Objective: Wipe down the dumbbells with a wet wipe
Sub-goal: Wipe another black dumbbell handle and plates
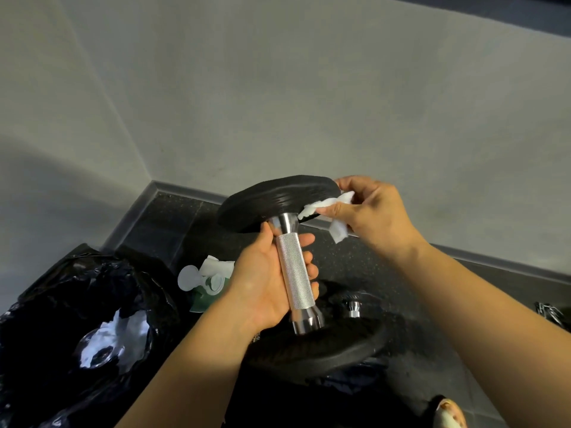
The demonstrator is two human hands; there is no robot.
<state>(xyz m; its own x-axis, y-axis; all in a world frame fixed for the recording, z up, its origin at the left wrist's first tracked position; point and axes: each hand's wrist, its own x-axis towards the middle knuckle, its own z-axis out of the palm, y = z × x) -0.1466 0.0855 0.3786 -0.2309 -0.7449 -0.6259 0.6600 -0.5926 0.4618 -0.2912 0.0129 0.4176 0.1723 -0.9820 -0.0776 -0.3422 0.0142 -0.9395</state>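
Observation:
A dumbbell (293, 267) with black round plates and a knurled chrome handle stands nearly upright in the middle of the view, its lower plate resting low near the floor. My left hand (265, 282) grips the handle. My right hand (370, 211) holds a crumpled white wet wipe (324, 208) pressed against the underside and rim of the upper plate. A second dumbbell (355, 307) lies on the dark floor just behind the lower plate, mostly hidden.
A black rubbish bag (61, 319) with used white wipes inside sits open at the lower left. A green wet-wipe pack (207, 282) with its lid open lies beside it. Grey walls meet in a corner behind. A chrome object (548, 312) shows at the right edge.

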